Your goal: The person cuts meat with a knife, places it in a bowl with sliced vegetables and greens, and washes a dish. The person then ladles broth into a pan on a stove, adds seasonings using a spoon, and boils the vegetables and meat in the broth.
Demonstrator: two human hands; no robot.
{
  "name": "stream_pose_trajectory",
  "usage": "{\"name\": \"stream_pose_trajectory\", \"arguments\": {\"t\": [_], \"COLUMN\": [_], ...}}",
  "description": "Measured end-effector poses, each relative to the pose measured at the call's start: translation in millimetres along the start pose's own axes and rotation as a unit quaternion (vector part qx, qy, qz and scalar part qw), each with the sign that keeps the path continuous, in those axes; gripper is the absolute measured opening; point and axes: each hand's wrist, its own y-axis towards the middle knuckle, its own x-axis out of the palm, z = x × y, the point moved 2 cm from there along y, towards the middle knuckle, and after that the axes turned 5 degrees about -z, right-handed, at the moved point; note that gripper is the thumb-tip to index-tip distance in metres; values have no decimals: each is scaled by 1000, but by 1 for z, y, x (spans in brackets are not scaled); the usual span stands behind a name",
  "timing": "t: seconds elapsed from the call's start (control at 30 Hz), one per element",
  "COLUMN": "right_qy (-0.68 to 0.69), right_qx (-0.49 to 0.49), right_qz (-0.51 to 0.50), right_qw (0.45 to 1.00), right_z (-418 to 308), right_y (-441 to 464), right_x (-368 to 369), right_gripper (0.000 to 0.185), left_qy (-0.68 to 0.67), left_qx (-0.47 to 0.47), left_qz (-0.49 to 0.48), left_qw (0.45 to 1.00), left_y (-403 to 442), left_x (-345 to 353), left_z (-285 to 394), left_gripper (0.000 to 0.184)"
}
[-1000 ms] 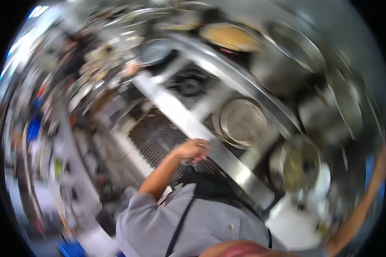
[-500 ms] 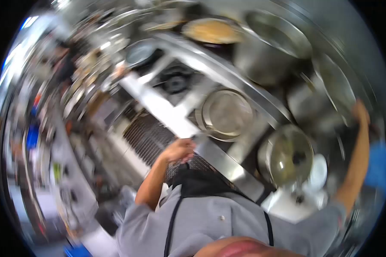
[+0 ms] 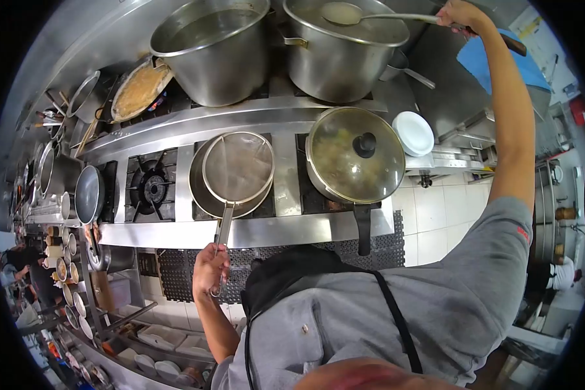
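Strainer [image 3: 238,168] over a pan [image 3: 250,208] is gripped by the left hand [image 3: 210,269]. The right hand [image 3: 463,14] grips a ladle [image 3: 342,13], apparently full, over a stockpot [image 3: 335,68].

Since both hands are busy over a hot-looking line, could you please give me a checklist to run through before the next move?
1. Left hand closed on the strainer's handle: ok.
2. Strainer above the open pan: ok; whether it rests on the rim, cannot tell.
3. Right hand gripping the ladle, its bowl over the right tall pot: ok.
4. Glass lid seated on its pan: ok, as far as this view shows.
5. That pan's black handle kept inside the stove's front edge: not ok, it juts out past it.
6. Flame under the open pan: cannot tell, hidden.
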Motion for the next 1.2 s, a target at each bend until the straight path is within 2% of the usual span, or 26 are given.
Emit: {"name": "stream_pose_trajectory", "arguments": {"t": [0.07,0.13,0.2,0.27,0.37,0.47,0.57,0.67,0.73,0.8,0.87,0.9,0.93,1.0,1.07,1.13,1.2], "right_qy": [-86,-89,25,33,26,68,85,96,121,69,116,92,82,-46,-80,-134,-289], "right_qx": [-18,-13,-7,-13,-16,-41,-75,-82,-103,-122,-211,-279,-283,-293,-246,-268,-344], "right_qz": [-21,3,18,22,-25,-6,-15,-46,-121,-115,-190,-171,-177,-31,28,63,286], "right_qw": [996,996,1000,999,999,997,993,991,980,983,952,940,939,955,966,952,846], "right_z": [-6,-12,-24,-46,-59,-82,-109,-138,-147,-169,-164,-178,-180,-201,-225,-231,-233], "right_y": [-19,-40,-72,-108,-132,-167,-191,-202,-192,-196,-160,-166,-157,-181,-225,-239,-256], "right_x": [-16,-26,-35,-38,-37,-22,8,52,90,131,189,212,236,264,271,287,291], "right_gripper": [17,18,19,22,25,23,22,23,26,21,38,39,36,36,33,33,43], "left_qy": [-3,-7,-6,1,-1,2,14,20,5,-1,-5,-7,-9,8,10,19,19], "left_qx": [-6,25,17,23,26,24,29,15,19,27,28,33,34,32,28,34,29], "left_qz": [-8,-25,-30,-39,-45,-45,-51,-36,-50,-59,-57,-61,-56,-54,-47,-55,-61], "left_qw": [1000,999,999,999,999,999,998,999,999,998,998,998,998,998,998,998,998], "left_y": [4,5,6,7,9,7,6,1,-4,-6,-8,-8,-8,-8,-8,-4,-1], "left_x": [-2,-3,-7,-12,-15,-21,-26,-35,-42,-52,-60,-63,-67,-71,-73,-75,-76], "left_z": [-2,-2,-3,-4,-2,0,2,3,4,5,5,6,7,7,6,2,-4], "left_gripper": [15,15,14,17,16,14,13,21,19,18,18,19,19,20,21,17,18]}}
